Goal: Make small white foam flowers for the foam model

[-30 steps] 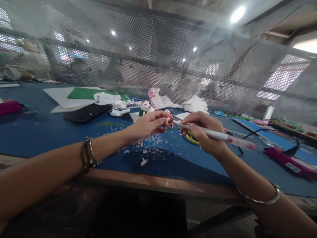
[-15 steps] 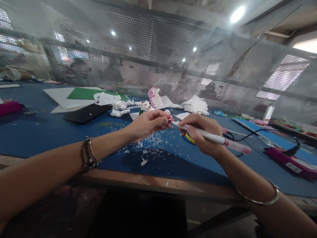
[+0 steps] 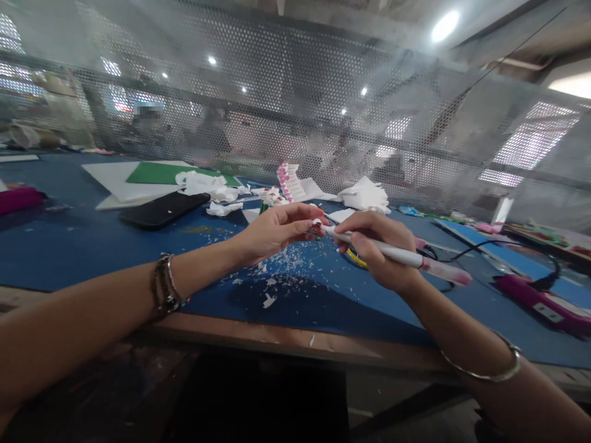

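Between the fingertips of my left hand (image 3: pixel 287 231) is a small red-and-white rolled piece, like a tiny paper flower (image 3: pixel 316 226). My right hand (image 3: pixel 382 247) is closed around a white marker pen (image 3: pixel 399 253) with a pinkish end. The pen's tip meets or nearly meets the small flower; exactly how they touch is too small to tell. Both hands hover over the blue tabletop (image 3: pixel 351 314), where white paper scraps (image 3: pixel 269 300) lie scattered. Behind my left hand, more small red-and-white flowers (image 3: pixel 273 197) are partly hidden.
A black phone (image 3: pixel 164 211) lies at left beside green sheet (image 3: pixel 159 174) and crumpled white paper (image 3: pixel 201 183). Behind stand a pink-edged paper strip (image 3: pixel 287 181) and a white paper stack (image 3: pixel 364 195). At right is a magenta power strip (image 3: pixel 542 306) with a black cable. Perforated mesh (image 3: pixel 295 92) rises behind the table.
The small flower has turned slightly, so its red-and-white face shows more. My right hand and the marker pen have shifted slightly right. My left hand stays nearly in place.
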